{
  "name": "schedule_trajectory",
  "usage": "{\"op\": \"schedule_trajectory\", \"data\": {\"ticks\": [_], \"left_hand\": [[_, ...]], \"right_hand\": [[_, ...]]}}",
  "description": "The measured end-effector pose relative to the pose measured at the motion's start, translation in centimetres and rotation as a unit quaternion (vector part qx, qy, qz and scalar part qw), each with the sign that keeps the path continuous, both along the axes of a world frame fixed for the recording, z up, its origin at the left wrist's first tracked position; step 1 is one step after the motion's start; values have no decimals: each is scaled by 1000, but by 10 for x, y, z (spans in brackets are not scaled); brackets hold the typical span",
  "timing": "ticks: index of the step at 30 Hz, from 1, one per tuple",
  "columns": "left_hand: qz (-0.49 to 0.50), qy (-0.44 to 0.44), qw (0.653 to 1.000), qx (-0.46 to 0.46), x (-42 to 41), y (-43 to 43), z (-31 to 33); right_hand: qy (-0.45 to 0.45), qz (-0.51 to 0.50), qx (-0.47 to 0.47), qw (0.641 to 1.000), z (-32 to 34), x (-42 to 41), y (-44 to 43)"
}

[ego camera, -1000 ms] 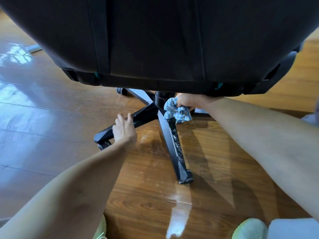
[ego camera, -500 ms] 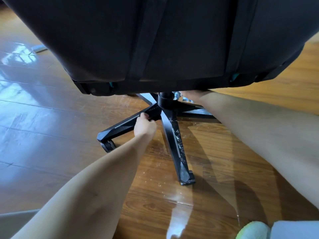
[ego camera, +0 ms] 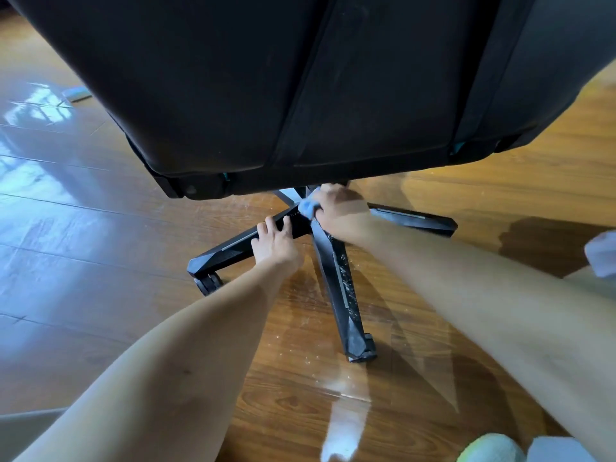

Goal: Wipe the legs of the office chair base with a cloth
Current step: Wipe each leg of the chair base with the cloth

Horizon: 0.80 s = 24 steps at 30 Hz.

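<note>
The black star base (ego camera: 343,295) of the office chair stands on the wooden floor under the dark seat (ego camera: 300,88). Its near leg, speckled with white dust, points toward me. My left hand (ego camera: 275,241) grips the left leg (ego camera: 226,251) close to the hub, fingers over its top edge. My right hand (ego camera: 340,208) holds a bunched light blue cloth (ego camera: 308,208) against the hub where the legs meet. A third leg (ego camera: 413,218) runs to the right behind my right forearm. The central column is hidden by the seat.
Glossy wooden floor (ego camera: 100,261) all around, with white specks near the front leg. A castor (ego camera: 208,283) sits under the left leg's tip. A pale green slipper (ego camera: 490,448) lies at the bottom right. A flat grey object (ego camera: 76,93) lies far left.
My right hand with the cloth came from behind the hub to its near side, back into sight. My left hand slid along the left leg toward the hub. The seat has swivelled.
</note>
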<state>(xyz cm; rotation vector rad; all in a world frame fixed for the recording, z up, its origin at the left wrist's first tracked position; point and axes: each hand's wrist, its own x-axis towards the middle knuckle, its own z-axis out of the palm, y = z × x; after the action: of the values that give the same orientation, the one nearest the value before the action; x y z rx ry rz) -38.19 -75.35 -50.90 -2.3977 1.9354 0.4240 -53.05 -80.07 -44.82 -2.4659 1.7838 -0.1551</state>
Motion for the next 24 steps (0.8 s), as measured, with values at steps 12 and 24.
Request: {"op": "schedule_trajectory", "data": {"ticks": [12,24], "left_hand": [[-49,-74,996,10,-8,17,-29],[-42,-29,998,32,-9,20,-27]], "right_hand": [[-43,105,50,992,-98,-56,94],[-68,56,73,993,-74,-23,33]]}}
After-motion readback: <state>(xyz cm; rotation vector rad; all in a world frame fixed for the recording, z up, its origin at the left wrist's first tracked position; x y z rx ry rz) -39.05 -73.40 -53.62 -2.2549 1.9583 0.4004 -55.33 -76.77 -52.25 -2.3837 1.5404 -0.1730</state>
